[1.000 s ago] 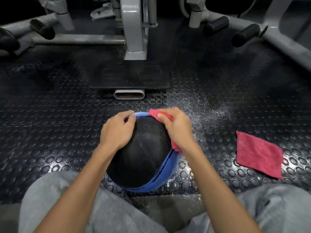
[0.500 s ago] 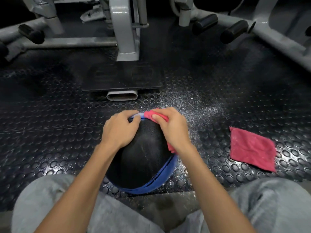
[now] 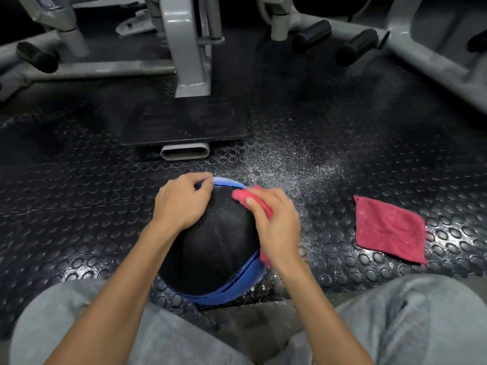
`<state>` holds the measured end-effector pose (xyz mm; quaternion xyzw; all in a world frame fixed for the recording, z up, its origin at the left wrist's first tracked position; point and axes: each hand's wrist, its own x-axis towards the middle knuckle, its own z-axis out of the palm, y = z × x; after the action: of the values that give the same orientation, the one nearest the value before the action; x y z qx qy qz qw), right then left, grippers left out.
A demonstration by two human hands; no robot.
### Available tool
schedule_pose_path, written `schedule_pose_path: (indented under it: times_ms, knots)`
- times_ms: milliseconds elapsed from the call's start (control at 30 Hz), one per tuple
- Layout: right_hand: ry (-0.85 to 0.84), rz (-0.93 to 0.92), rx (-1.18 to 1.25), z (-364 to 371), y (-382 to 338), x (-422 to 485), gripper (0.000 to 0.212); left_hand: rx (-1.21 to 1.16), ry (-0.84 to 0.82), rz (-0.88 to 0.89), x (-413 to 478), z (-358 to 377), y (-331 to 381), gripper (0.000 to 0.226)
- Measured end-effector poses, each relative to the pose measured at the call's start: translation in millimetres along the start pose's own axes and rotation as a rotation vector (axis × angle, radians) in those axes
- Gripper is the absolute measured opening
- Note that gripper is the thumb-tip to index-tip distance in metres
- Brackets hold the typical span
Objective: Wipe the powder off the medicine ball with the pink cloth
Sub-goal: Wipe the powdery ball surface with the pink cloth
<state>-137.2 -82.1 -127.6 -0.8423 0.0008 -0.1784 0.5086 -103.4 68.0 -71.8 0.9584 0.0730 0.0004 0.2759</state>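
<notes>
Left hand (image 3: pixel 181 204): set on the upper left of the medicine ball (image 3: pixel 218 254), fingers curled over its far edge at the blue band, gripping it. Right hand (image 3: pixel 276 227): on the upper right of the same ball, clamped on the pink cloth (image 3: pixel 241 197), thumb lying across the fabric and palm pressing it to the ball's surface. One bunched end of the cloth shows ahead of the thumb, and another corner shows below the heel of the hand, against the blue band. The hands are apart, with a strip of black ball surface between them. The right hand is slightly blurred. The medicine ball is black and textured, with a blue band round its far and right sides. It rests on the floor (image 3: pixel 79 206) between the person's knees, which are in grey trousers (image 3: pixel 79 325). Faint pale specks show on its black panel just below the cloth. The floor is black studded rubber. Powder (image 3: pixel 290 169): a white scatter on the studs just beyond and to the right of the ball. Second cloth (image 3: pixel 390 229): red-pink, lying flat on the floor well to the right of the ball, with light dusting on it. Footplate (image 3: pixel 184 122): dark and flat, beyond the ball, with a grey tube end (image 3: pixel 184 151) at its near edge. Machine frame (image 3: pixel 188 46): grey steel, rising behind the plate. Two black roller pads (image 3: pixel 312 31) are at upper right.
</notes>
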Motion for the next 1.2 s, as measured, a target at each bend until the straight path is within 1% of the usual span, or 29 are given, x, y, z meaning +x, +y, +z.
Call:
schedule_pose_path:
  times_ms: [67, 100, 133, 200, 233, 300, 333, 400, 467, 567, 667, 733, 800, 867, 900, 967, 1033, 1100, 1133, 1167, 1200]
  knots:
    - [-0.165, -0.005, -0.100, 6, -11, 33, 0.021, -0.009, 0.018, 0.002, -6, 1, -4, 0.030]
    - [-0.216, -0.007, -0.125, 10, -15, 41, 0.021, -0.017, 0.028, -0.007, -7, 0, -6, 0.031]
    - [-0.231, -0.023, -0.147, 13, -17, 42, 0.022, -0.026, 0.034, -0.021, -8, 0, -8, 0.031]
    - [-0.147, -0.094, -0.169, 13, -15, 24, 0.024, -0.039, 0.026, -0.046, -7, -2, -10, 0.031]
    - [-0.070, -0.124, -0.132, 11, -11, 8, 0.026, -0.045, 0.012, -0.052, -5, -2, -12, 0.031]
    - [0.073, -0.139, 0.021, 7, 1, -28, 0.025, -0.077, -0.018, -0.066, 2, -3, -14, 0.029]
    - [0.119, -0.136, 0.077, 5, 7, -43, 0.026, -0.100, -0.014, -0.078, 7, -3, -16, 0.029]
    - [0.151, -0.128, 0.102, 4, 12, -63, 0.031, -0.114, 0.052, -0.097, 13, -4, -16, 0.029]
    - [0.148, -0.114, 0.075, 4, 8, -68, 0.031, -0.035, 0.121, -0.096, 12, -4, -11, 0.030]
    - [0.118, -0.098, 0.049, 1, -6, -64, 0.027, 0.060, 0.100, -0.034, -6, 8, -6, 0.036]
    - [0.033, -0.163, -0.020, 0, -25, -37, 0.026, 0.154, 0.155, 0.015, -23, 19, -12, 0.059]
    - [-0.022, -0.191, -0.100, 6, -34, -11, 0.024, 0.145, 0.153, 0.040, -26, 18, -15, 0.067]
    - [-0.090, -0.192, -0.106, 14, -34, 7, 0.022, 0.128, 0.144, 0.043, -28, 16, -19, 0.065]
    - [-0.086, -0.200, -0.045, 18, -21, 9, 0.024, 0.073, 0.159, 0.024, -25, 13, -22, 0.054]
    - [-0.067, -0.187, 0.003, 18, -12, 6, 0.025, 0.043, 0.170, 0.016, -24, 11, -23, 0.046]
    - [-0.028, -0.097, 0.119, 14, 11, -3, 0.025, 0.011, 0.166, 0.001, -21, 8, -23, 0.041]
    - [-0.014, 0.089, 0.261, 8, 33, -13, 0.019, -0.001, 0.158, -0.013, -20, 6, -23, 0.040]
    - [-0.049, 0.318, 0.422, 5, 43, -20, 0.016, -0.009, 0.155, -0.022, -19, 4, -22, 0.039]
    - [-0.052, 0.377, 0.461, 4, 42, -20, 0.017, -0.008, 0.155, -0.031, -20, 3, -21, 0.039]
    - [-0.037, 0.363, 0.462, 4, 35, -18, 0.019, -0.004, 0.161, -0.040, -20, 3, -20, 0.039]
    - [-0.023, 0.279, 0.430, 6, 24, -14, 0.019, -0.003, 0.170, -0.047, -20, 3, -20, 0.040]
